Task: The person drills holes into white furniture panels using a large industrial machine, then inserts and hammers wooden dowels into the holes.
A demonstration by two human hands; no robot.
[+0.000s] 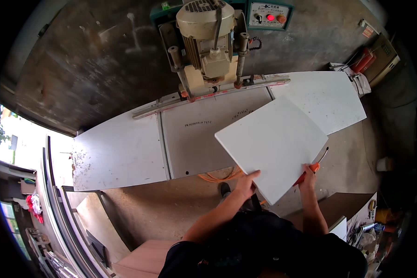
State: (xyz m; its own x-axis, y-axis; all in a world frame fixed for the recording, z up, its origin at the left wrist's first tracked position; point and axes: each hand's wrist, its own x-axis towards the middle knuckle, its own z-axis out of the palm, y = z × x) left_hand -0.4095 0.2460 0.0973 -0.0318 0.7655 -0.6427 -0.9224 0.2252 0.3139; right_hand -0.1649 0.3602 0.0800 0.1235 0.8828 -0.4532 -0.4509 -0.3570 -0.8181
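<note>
Left hand (246, 185) clamped on the near left edge of the white panel (273, 143), thumb on top, the other fingers lost underneath! Over to the right hand (307, 177), at the panel's near right edge and closed around a red-handled tool (314, 167), its thin curved tip poking out beyond; whether those fingers also pinch the panel, I can't tell. The panel sits tilted in front of the body, its far corner overlapping the table (120, 153) in view, and contact there is impossible to call.

Now the writing: two lines of black handwriting on the table's grey middle section, small and blurred, the right-hand one running close to the panel. Red marks line the metal fence (155, 108) along the back. Above it stands the machine (206, 28), its motor cut off by the top edge. Beside that, the control box (269, 16) shows tiny print around a glowing red button.

Down below, an orange hose (213, 178) curls across the floor (162, 204), partly covered by arm and panel. Far right, clutter (368, 236) sinks into shadow, hard to sort out.
</note>
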